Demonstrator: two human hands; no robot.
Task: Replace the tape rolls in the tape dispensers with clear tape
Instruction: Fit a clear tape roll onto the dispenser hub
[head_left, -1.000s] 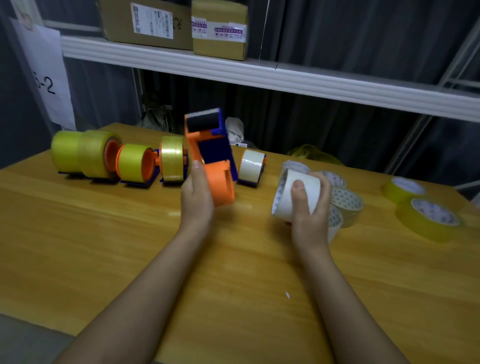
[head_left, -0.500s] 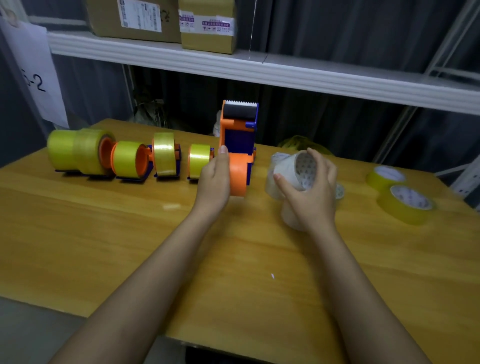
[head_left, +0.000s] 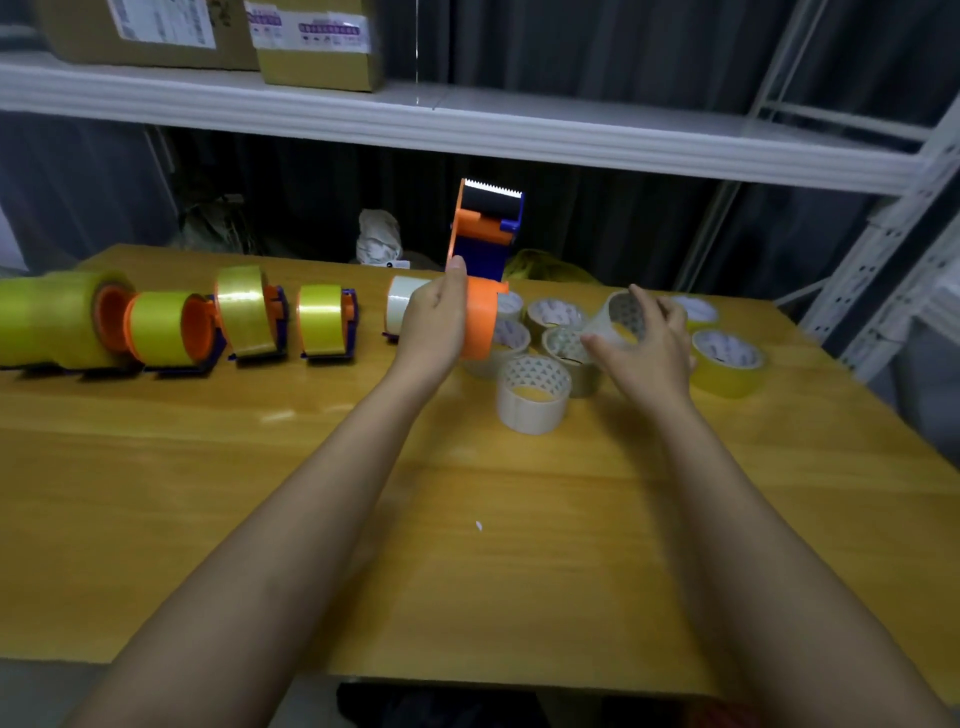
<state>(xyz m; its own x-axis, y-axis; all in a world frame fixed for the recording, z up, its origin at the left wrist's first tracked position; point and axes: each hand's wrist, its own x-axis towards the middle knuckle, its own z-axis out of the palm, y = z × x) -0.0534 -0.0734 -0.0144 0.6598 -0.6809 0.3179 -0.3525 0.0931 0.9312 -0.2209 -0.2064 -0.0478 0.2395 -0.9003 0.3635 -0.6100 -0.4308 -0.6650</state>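
Left hand: I am seeing the left hand (head_left: 434, 325) gripping the orange and blue dispenser (head_left: 483, 260) at frame center, standing it upright on the desk (head_left: 467, 519).
Right hand: the right hand (head_left: 649, 353) is curling around a clear tape roll (head_left: 618, 319), right of center.
Clear rolls: more clear rolls (head_left: 532, 392) are lying between the hands.
Loaded dispensers: yellow-taped dispensers (head_left: 244, 312) are lining the left side.
Yellow rolls: loose yellow rolls (head_left: 727, 361) are sitting at far right.

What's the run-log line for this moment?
left hand: grips orange-blue tape dispenser | right hand: holds clear tape roll | stage: roll not yet mounted
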